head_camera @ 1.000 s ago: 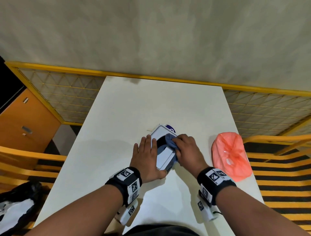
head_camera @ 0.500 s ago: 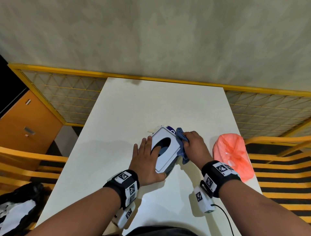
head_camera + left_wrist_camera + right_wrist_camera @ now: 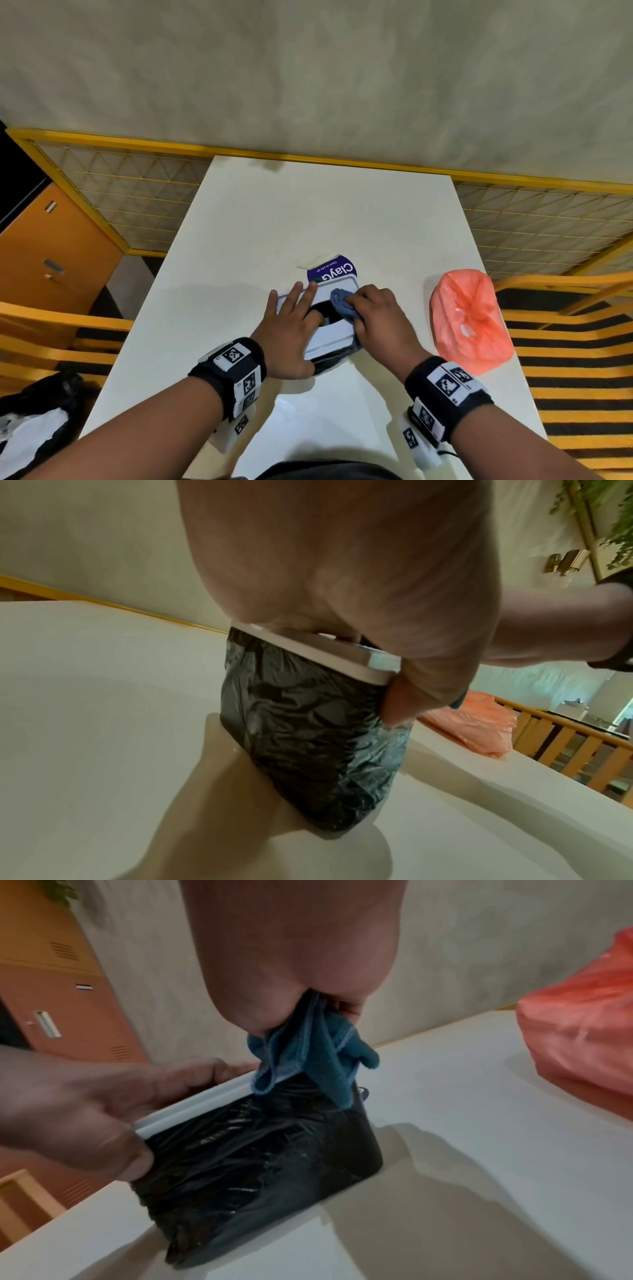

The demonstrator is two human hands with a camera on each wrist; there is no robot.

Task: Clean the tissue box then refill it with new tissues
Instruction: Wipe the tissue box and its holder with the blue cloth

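The tissue box (image 3: 330,337) stands mid-table, with a white lid that has a dark oval opening and a body wrapped in black plastic (image 3: 308,737). My left hand (image 3: 291,318) grips it, fingers laid across the lid and thumb pressed against the near side under the rim. My right hand (image 3: 380,318) holds a bunched blue cloth (image 3: 342,303) against the lid beside the opening. In the right wrist view the cloth (image 3: 308,1053) hangs from my fist over the box's far corner (image 3: 257,1164). Nothing shows through the opening.
A purple ClayGo pack (image 3: 334,272) lies just behind the box. An orange plastic bag (image 3: 469,322) sits to the right, near the white table's (image 3: 308,222) edge. Yellow railings and mesh flank the table, and an orange cabinet (image 3: 51,257) stands at the left.
My right hand brought the cloth from the box's right side back onto the lid. The box has turned slightly under my left hand, which keeps its hold.
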